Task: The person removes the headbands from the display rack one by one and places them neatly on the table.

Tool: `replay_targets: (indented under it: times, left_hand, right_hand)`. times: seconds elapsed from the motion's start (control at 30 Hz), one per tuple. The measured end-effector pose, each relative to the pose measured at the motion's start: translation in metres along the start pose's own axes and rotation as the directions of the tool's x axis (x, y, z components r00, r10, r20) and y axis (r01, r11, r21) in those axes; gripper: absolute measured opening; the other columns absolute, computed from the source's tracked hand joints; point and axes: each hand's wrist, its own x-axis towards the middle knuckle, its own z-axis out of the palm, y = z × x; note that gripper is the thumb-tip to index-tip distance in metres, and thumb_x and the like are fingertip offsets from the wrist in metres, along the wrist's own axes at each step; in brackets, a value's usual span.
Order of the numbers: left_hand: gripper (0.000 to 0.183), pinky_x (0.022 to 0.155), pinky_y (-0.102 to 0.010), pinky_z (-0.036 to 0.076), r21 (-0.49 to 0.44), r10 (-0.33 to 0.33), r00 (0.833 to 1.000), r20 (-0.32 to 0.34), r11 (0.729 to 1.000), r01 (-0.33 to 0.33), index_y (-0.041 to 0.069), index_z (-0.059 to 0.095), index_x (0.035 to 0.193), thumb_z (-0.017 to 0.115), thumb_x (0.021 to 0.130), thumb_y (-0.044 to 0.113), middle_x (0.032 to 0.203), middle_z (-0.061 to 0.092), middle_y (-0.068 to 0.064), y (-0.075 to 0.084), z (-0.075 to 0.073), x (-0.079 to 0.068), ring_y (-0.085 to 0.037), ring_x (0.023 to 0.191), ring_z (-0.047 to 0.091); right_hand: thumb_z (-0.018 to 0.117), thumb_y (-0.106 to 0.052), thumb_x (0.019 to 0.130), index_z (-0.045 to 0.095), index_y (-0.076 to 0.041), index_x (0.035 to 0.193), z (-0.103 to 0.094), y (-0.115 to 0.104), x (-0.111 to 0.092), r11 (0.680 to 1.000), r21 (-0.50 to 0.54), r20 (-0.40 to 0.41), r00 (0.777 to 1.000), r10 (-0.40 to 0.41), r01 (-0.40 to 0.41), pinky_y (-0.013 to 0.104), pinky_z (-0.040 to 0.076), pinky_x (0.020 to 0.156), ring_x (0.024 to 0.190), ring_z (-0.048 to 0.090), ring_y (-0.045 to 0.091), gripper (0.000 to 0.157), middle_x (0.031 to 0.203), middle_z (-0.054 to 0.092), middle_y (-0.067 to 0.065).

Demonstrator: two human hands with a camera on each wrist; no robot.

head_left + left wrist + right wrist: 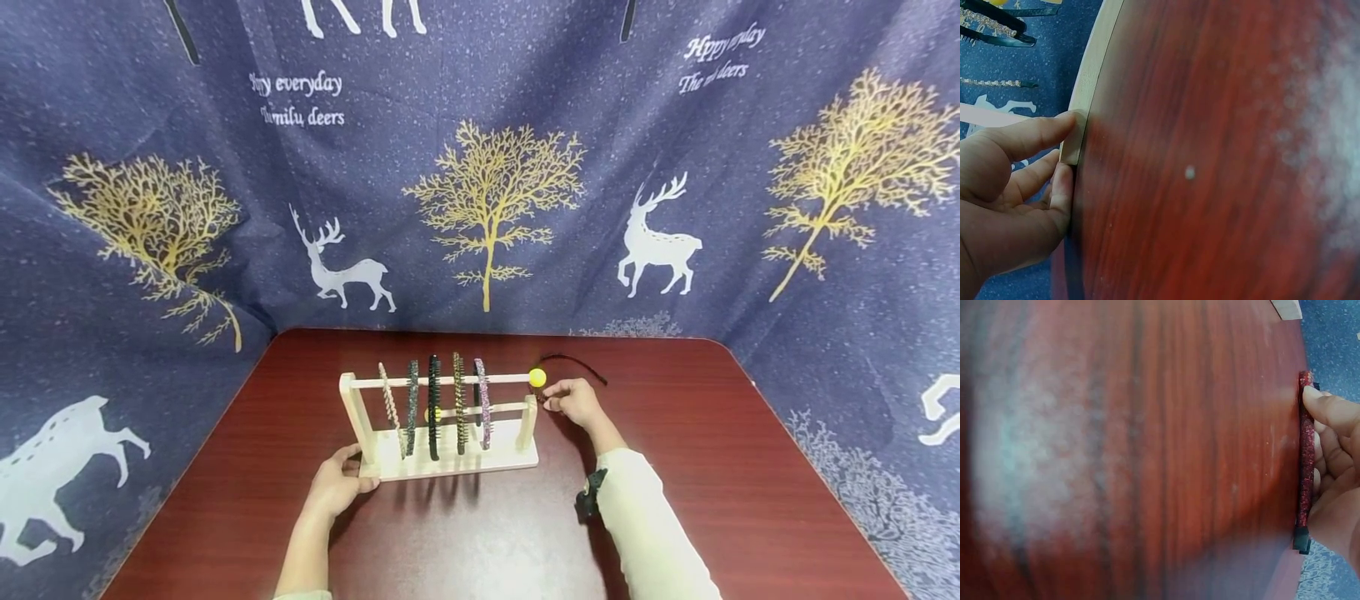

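A pale wooden headband rack [450,469] stands on the table with several headbands hung on its upper rod. Among these are a beige one [390,408], a black one [433,417] and a glittery pink one [483,408]. My left hand [336,483] grips the near left corner of the rack's base, thumb and fingers on its edge in the left wrist view. Beside the rod's right end, my right hand [576,402] pinches a glittery red headband [1307,456] between thumb and fingers. Its dark tip shows at the bottom in the right wrist view.
Behind the right hand a thin dark headband [573,359] lies on the reddish-brown table [712,483]. A yellow ball [537,377] caps the upper rod's right end; another yellow ball [432,413] is on the lower rod. A blue patterned cloth [517,250] hangs behind the table.
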Motion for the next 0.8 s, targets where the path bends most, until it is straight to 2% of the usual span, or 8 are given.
replay_targets:
  times: [0.13,0.3,0.43,0.5,0.6,0.73,0.8]
  left_hand:
    - [0.068,0.078,-0.047,0.042,0.001,-0.003,1.000,-0.003,1.000,0.003,-0.009,0.046,0.128,0.075,0.067,-0.001,0.101,0.057,-0.021,0.000,-0.001,0.000,-0.035,0.096,0.053]
    - [0.069,0.079,-0.048,0.041,-0.022,-0.012,1.000,0.007,1.000,0.012,-0.008,0.046,0.129,0.075,0.067,-0.002,0.102,0.056,-0.021,0.000,-0.001,-0.001,-0.034,0.097,0.051]
    - [0.069,0.079,-0.047,0.041,-0.021,-0.008,1.000,0.004,1.000,0.008,-0.009,0.046,0.129,0.075,0.067,-0.002,0.101,0.055,-0.020,0.001,-0.002,0.001,-0.033,0.096,0.051]
    - [0.069,0.078,-0.046,0.041,-0.016,-0.004,1.000,0.004,1.000,0.004,-0.009,0.046,0.129,0.075,0.066,-0.002,0.100,0.055,-0.020,0.002,-0.003,0.002,-0.033,0.095,0.051]
    - [0.069,0.079,-0.047,0.041,-0.014,0.004,1.000,0.006,1.000,-0.004,-0.009,0.046,0.129,0.075,0.066,-0.002,0.101,0.055,-0.020,0.003,-0.003,0.003,-0.033,0.096,0.051]
    - [0.068,0.079,-0.047,0.041,-0.009,0.007,1.000,0.007,1.000,-0.007,-0.009,0.046,0.128,0.074,0.066,-0.002,0.102,0.055,-0.022,0.002,-0.001,0.002,-0.034,0.096,0.052]
    - [0.068,0.078,-0.046,0.042,-0.007,0.005,1.000,0.004,1.000,-0.005,-0.009,0.047,0.127,0.074,0.066,-0.002,0.101,0.055,-0.022,0.001,0.000,0.000,-0.033,0.095,0.052]
  right_hand:
    - [0.071,0.004,0.072,0.069,0.005,0.090,-0.002,-0.001,-0.002,1.000,-0.006,0.010,1.000,-0.013,0.013,0.028,0.046,0.051,0.055,0.056,0.015,0.018,0.077,0.068,0.011]
    - [0.072,-0.002,0.075,0.069,0.002,0.097,-0.010,-0.015,-0.019,0.994,-0.065,-0.030,0.995,-0.094,0.092,0.035,0.049,0.070,0.079,0.063,0.022,0.022,0.090,0.068,0.012]
    - [0.072,-0.003,0.077,0.067,0.005,0.102,-0.015,-0.036,-0.039,0.993,0.039,-0.050,0.993,-0.110,0.112,0.039,0.048,0.076,0.089,0.062,0.028,0.027,0.097,0.067,0.016]
    - [0.072,-0.004,0.078,0.065,0.005,0.104,-0.017,-0.046,-0.050,0.989,0.098,-0.053,0.993,-0.110,0.114,0.034,0.048,0.076,0.090,0.062,0.027,0.029,0.099,0.066,0.016]
    - [0.070,-0.002,0.080,0.062,0.008,0.110,-0.021,-0.074,-0.070,0.983,0.155,-0.052,0.995,-0.087,0.094,0.028,0.046,0.076,0.094,0.060,0.029,0.033,0.103,0.064,0.020]
    - [0.066,0.002,0.082,0.057,0.010,0.117,-0.024,-0.107,-0.096,0.971,0.232,-0.069,0.997,-0.040,0.055,0.027,0.045,0.078,0.098,0.058,0.033,0.037,0.106,0.061,0.027]
    - [0.065,0.002,0.082,0.056,0.009,0.118,-0.021,-0.109,-0.103,0.960,0.270,-0.101,0.994,-0.049,0.074,0.025,0.045,0.077,0.096,0.059,0.031,0.037,0.105,0.061,0.027]
